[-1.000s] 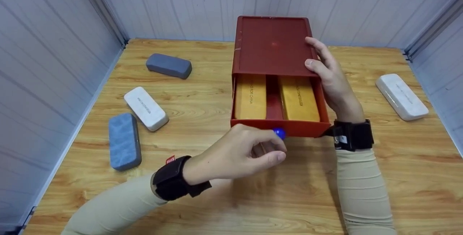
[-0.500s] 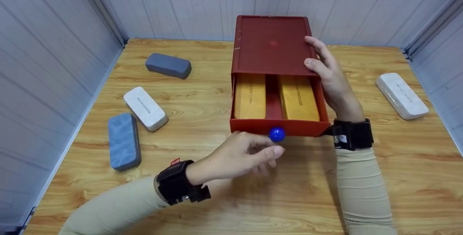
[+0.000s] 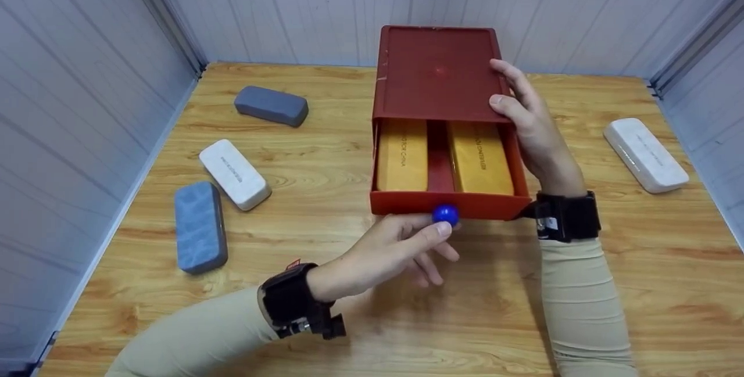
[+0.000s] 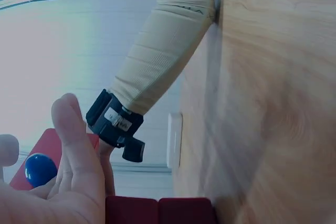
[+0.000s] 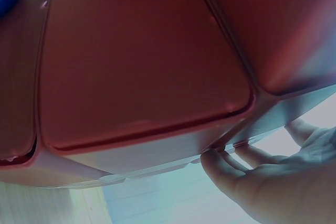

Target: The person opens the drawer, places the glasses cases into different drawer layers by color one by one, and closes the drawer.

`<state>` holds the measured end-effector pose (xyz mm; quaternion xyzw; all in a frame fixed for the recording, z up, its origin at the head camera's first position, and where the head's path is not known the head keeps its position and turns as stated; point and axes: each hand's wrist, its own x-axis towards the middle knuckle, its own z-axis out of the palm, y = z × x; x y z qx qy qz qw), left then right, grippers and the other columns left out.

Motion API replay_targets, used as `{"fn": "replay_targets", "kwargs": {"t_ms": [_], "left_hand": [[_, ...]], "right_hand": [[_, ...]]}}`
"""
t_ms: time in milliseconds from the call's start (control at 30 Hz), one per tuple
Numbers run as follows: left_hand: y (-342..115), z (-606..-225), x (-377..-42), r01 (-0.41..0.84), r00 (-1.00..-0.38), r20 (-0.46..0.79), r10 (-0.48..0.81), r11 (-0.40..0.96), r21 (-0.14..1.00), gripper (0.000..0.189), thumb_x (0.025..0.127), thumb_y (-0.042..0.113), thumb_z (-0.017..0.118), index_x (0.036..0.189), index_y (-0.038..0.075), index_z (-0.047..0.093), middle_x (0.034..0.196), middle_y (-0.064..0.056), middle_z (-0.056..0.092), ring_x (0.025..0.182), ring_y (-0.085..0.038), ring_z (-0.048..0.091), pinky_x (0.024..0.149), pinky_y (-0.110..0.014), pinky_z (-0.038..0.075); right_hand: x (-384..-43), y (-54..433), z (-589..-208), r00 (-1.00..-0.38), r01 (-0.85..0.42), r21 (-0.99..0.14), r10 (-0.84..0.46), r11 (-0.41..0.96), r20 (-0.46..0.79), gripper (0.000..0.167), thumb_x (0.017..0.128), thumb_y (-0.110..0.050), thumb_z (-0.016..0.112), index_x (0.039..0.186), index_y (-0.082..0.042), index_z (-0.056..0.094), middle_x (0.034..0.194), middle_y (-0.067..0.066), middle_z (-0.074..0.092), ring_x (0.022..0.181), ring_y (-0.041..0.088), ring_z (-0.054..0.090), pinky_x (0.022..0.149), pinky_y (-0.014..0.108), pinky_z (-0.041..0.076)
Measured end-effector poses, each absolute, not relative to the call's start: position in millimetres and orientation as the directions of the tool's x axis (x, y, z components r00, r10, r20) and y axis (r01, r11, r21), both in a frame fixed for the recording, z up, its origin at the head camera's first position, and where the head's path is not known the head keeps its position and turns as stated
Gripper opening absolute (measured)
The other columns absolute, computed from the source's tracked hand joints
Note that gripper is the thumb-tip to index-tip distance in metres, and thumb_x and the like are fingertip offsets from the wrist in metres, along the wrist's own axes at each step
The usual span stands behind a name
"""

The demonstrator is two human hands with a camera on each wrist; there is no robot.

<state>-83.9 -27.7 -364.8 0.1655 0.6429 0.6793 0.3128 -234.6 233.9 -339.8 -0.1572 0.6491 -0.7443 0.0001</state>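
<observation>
A dark red drawer box [image 3: 439, 72] has its top drawer [image 3: 401, 205] pulled out toward me. Inside lie two yellow glasses cases, the left one [image 3: 402, 156] and the right one [image 3: 481, 156], with a gap between them. My left hand [image 3: 389, 249] is at the drawer's round blue knob [image 3: 446, 215], thumb tip against its lower edge and index finger behind it; the other fingers are spread below. With my right hand [image 3: 537, 127] I grip the box's right side, thumb and a fingertip over its top edge. In the right wrist view, fingers touch the box's side wall.
On the left of the wooden table lie a grey case [image 3: 271, 106], a white case [image 3: 235, 174] and a blue case [image 3: 200, 228]. Another white case [image 3: 646, 155] lies at the far right. Pale panel walls [image 3: 290, 11] stand behind and at both sides.
My left hand has shifted slightly down around the knob; its thumb has risen to the knob and the lower fingers have spread out. The drawer and my right hand stay where they were.
</observation>
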Motion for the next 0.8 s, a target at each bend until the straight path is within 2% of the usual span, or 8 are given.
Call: {"fn": "replay_targets", "kwargs": {"t_ms": [233, 433, 800], "left_hand": [[-18.7, -365.9, -81.7, -0.375, -0.744, -0.225, 0.629, -0.114, 0.920, 0.045, 0.112, 0.040, 0.053, 0.141, 0.008, 0.066, 0.128, -0.015, 0.075, 0.074, -0.014, 0.073, 0.066, -0.025, 0.059], [-14.0, -366.1, -79.7, -0.445, -0.750, -0.250, 0.613, -0.187, 0.876, 0.049, 0.111, 0.048, 0.052, 0.137, 0.010, 0.068, 0.126, -0.013, 0.076, 0.074, -0.012, 0.072, 0.069, -0.024, 0.058], [-8.6, -367.2, -79.0, -0.484, -0.769, -0.280, 0.575, -0.237, 0.842, 0.048, 0.109, 0.048, 0.057, 0.129, 0.007, 0.072, 0.120, -0.012, 0.078, 0.071, -0.010, 0.070, 0.067, -0.021, 0.056]], "right_hand": [[-234.8, 233.6, -340.5, -0.948, -0.207, -0.962, -0.208, -0.176, 0.242, 0.059, 0.104, -0.004, 0.050, 0.162, -0.007, 0.039, 0.162, 0.010, 0.037, 0.134, 0.027, 0.045, 0.103, 0.029, 0.048], [-234.9, 234.2, -341.6, -0.947, -0.202, -0.963, -0.214, -0.180, 0.239, 0.059, 0.105, -0.006, 0.052, 0.162, -0.008, 0.039, 0.161, 0.010, 0.037, 0.133, 0.027, 0.045, 0.101, 0.030, 0.049], [-235.9, 235.6, -343.0, -0.948, -0.184, -0.961, -0.222, -0.207, 0.229, 0.060, 0.105, -0.009, 0.054, 0.163, -0.009, 0.038, 0.158, 0.010, 0.037, 0.129, 0.027, 0.048, 0.097, 0.029, 0.052]]}}
